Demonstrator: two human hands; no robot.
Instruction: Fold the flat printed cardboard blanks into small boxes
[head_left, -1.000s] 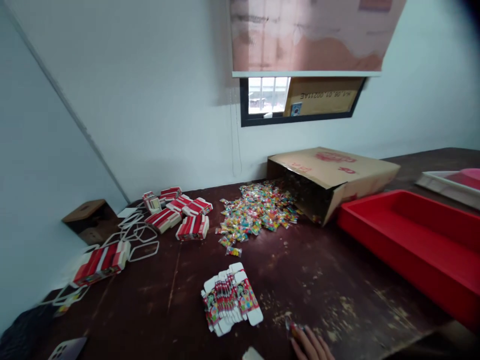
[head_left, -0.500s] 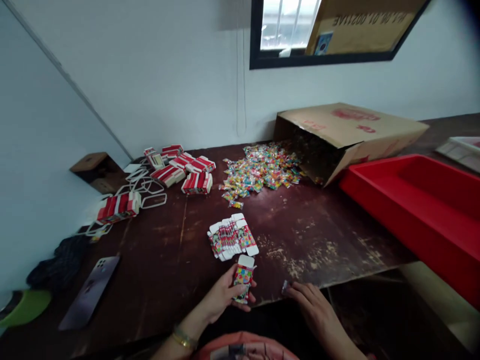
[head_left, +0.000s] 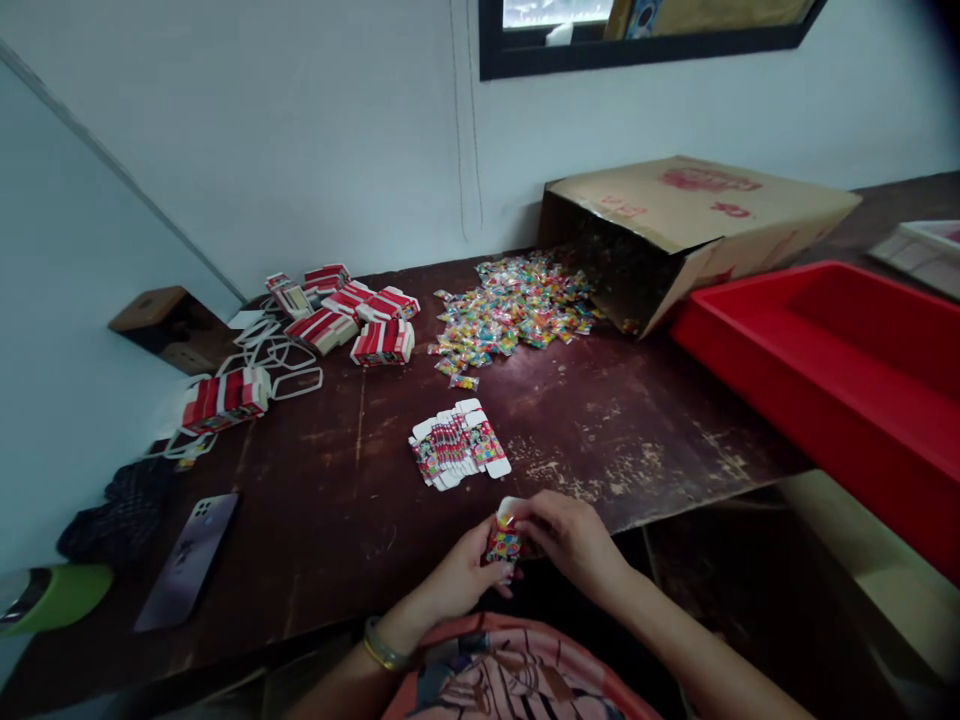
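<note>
Near the front edge of the table my left hand (head_left: pixel 466 578) is closed around a small red printed candy box (head_left: pixel 504 546), its white top flap raised. My right hand (head_left: pixel 576 540) is at the mouth of this box, fingers pinched on a small clear candy packet (head_left: pixel 507 521) with yellow showing. The packet is partly inside the opening; the fingers hide the rest. Just beyond my hands lies a fanned stack of flat candy boxes (head_left: pixel 457 445), and farther back is a heap of wrapped candy packets (head_left: pixel 517 310).
Banded red-and-white box bundles (head_left: pixel 382 342) and white straps (head_left: pixel 296 383) lie at the back left. A phone (head_left: pixel 187 560) and a green-lidded object (head_left: pixel 71 597) are at left. On the right stand an open cardboard carton (head_left: pixel 705 205) and a red tray (head_left: pixel 750 385).
My right hand has moved left and up from the table edge, bringing the candy packet to the mouth of the box in my left hand. The camera view has tilted down slightly.
</note>
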